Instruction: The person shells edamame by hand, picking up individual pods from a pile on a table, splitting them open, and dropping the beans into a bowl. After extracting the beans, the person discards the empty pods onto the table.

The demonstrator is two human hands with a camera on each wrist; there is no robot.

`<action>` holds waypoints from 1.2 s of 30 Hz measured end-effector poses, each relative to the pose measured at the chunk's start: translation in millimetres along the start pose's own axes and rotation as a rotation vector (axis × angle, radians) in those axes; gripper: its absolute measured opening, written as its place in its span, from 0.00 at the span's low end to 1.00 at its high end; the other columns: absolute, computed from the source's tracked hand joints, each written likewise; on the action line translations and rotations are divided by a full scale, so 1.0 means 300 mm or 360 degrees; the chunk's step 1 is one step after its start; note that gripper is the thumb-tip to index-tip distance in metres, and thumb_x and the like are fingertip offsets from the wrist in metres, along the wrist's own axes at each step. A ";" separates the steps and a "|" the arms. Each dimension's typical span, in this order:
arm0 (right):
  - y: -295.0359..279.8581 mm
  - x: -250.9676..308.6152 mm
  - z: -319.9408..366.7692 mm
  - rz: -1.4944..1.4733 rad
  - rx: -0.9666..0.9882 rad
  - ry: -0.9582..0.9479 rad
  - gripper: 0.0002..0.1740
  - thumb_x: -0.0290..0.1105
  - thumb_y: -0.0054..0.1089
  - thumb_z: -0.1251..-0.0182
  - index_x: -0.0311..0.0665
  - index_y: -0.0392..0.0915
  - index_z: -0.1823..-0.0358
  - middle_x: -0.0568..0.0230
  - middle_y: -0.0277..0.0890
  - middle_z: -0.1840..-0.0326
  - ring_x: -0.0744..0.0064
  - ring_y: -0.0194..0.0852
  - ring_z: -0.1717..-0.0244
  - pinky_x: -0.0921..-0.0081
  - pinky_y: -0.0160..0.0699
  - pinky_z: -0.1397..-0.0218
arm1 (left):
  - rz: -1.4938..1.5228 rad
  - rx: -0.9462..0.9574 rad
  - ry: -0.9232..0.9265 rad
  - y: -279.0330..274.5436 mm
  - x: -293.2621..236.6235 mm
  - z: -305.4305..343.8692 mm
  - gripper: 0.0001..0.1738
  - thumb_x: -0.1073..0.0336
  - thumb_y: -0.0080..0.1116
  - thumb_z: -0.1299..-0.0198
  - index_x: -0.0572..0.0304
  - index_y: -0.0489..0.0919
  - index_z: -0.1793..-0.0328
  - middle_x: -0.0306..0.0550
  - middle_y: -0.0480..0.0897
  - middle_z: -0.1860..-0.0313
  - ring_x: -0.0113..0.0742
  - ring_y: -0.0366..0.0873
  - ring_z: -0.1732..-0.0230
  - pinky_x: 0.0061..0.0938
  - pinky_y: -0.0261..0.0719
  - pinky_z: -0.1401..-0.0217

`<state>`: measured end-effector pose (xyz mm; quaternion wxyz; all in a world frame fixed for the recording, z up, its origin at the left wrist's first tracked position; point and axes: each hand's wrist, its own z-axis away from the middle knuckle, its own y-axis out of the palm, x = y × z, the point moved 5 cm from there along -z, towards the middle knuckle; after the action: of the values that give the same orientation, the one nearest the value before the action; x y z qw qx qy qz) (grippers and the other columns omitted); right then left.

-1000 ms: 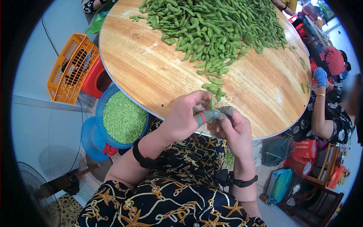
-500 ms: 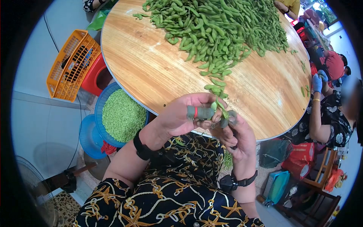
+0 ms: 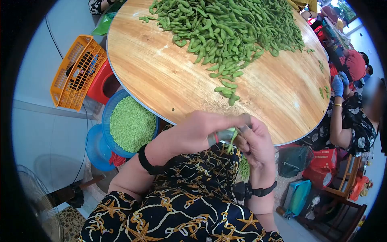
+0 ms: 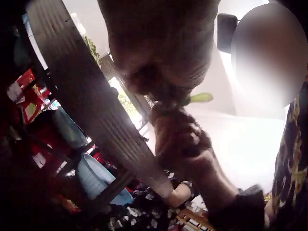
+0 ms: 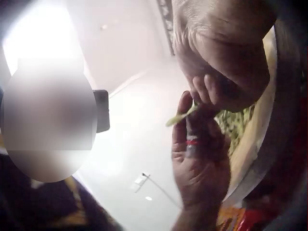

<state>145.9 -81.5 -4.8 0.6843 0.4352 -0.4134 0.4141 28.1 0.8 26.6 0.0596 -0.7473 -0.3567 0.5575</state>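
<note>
In the head view, my left hand [image 3: 197,131] and right hand [image 3: 260,141] meet just over the table's near edge. Between their fingers is a green soybean pod [image 3: 233,139], its end pointing down toward my lap. Both hands pinch it; the fingertips are partly hidden and blurred. A grey-green cover with a red band wraps my left thumb. The right wrist view shows the pod [image 5: 179,119] sticking out past the banded thumb. From the left wrist, a pale pod end [image 4: 201,97] pokes out where the hands meet. A large heap of pods [image 3: 225,32] lies beyond on the table.
A round wooden table [image 3: 153,76] spans the front. Left of it, a blue basket [image 3: 105,123] holds shelled green beans [image 3: 133,125], near an orange crate [image 3: 76,76] on a red stool [image 3: 98,86]. At right sits another person with blue gloves [image 3: 338,85].
My hands have drawn together and lowered toward the table edge. The pod between them now points down instead of up. At right, the other person's gloved hands have come together.
</note>
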 end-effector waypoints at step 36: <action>0.046 0.014 -0.024 -0.0518 0.0075 0.0099 0.08 0.31 0.51 0.35 0.32 0.74 0.63 0.75 0.64 0.86 0.90 0.50 0.91 0.90 0.47 0.88 | 0.2104 -0.0313 -0.0883 0.062 0.073 0.023 0.16 0.69 0.54 0.40 0.64 0.72 0.46 0.37 0.76 0.60 0.19 0.70 0.67 0.11 0.66 0.68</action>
<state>136.0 -70.1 0.7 0.7444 0.4994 -0.3062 0.3205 33.5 -2.0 -2.2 -0.4504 -0.6396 0.1192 0.6114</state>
